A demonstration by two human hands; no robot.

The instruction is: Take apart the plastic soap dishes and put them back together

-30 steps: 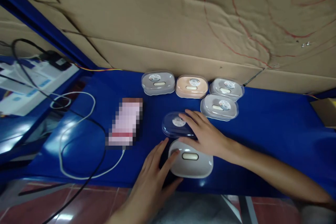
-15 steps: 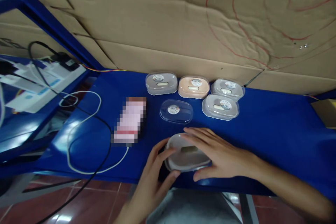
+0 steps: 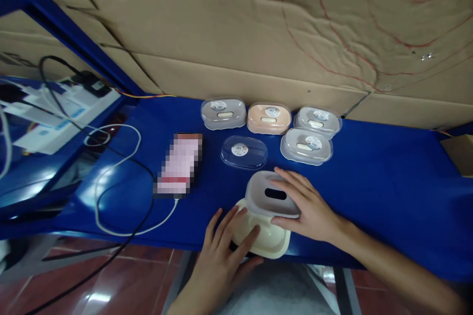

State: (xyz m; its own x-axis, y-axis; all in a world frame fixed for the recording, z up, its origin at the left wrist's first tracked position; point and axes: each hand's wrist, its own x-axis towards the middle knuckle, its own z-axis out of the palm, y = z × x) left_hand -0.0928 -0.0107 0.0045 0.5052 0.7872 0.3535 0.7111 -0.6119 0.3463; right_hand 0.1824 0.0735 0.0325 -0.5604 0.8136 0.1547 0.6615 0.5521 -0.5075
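In my right hand (image 3: 312,206) is a grey oval soap dish tray (image 3: 257,191) with a dark slot in its middle, gripped at its right side. It is raised over the back part of a cream oval base (image 3: 275,250) near the table's front edge. My left hand (image 3: 223,251) rests with spread fingers on the left side of that base. A clear lid (image 3: 254,158) with a round sticker lies just behind the grey tray.
Closed soap dishes stand along the back: a grey one (image 3: 223,120), a peach one (image 3: 269,126) and two greyish ones (image 3: 306,153) at right. A phone (image 3: 180,165) with a white cable lies left. Power strips (image 3: 70,118) sit far left; cardboard (image 3: 221,24) walls the back.
My right hand has lifted the grey tray off the cream base and shifted it back, uncovering the base. My left hand has let go of the tray's side and spread over the base.
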